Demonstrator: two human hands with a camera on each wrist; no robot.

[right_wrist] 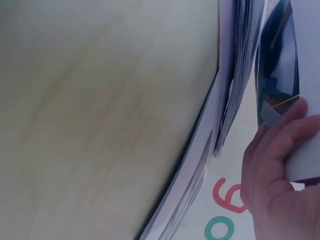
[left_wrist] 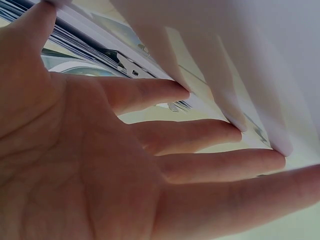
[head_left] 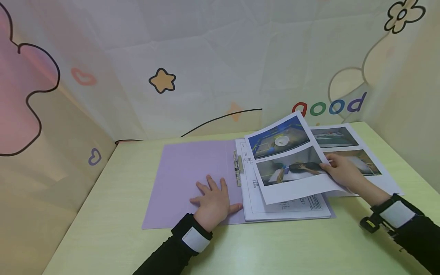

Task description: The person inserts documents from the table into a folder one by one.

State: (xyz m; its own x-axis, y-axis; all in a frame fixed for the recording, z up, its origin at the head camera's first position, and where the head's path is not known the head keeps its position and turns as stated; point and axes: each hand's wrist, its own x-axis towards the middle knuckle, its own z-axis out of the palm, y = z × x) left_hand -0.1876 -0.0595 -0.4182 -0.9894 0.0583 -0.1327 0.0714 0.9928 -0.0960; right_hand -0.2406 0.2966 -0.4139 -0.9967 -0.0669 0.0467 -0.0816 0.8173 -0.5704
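Note:
A purple folder (head_left: 192, 160) lies spread out on the table. My left hand (head_left: 211, 204) rests on its inside cover with fingers spread and straight, the thumb reaching to the edge of a stack of papers (head_left: 252, 210). A metal clip (head_left: 238, 168) runs along the stack's left side. My right hand (head_left: 345, 173) pinches the right edge of a printed sheet (head_left: 295, 194) bearing two photos, tilted and raised over the stack. In the right wrist view, fingers (right_wrist: 272, 145) curl at the sheet's edge. The left palm (left_wrist: 90, 160) fills much of the left wrist view.
More printed photo sheets (head_left: 374, 186) lie to the right, partly under the raised sheet and right hand. The pale table (head_left: 113, 206) meets a patterned cloth backdrop (head_left: 213, 68) at the back and sides. Both wrists carry black straps.

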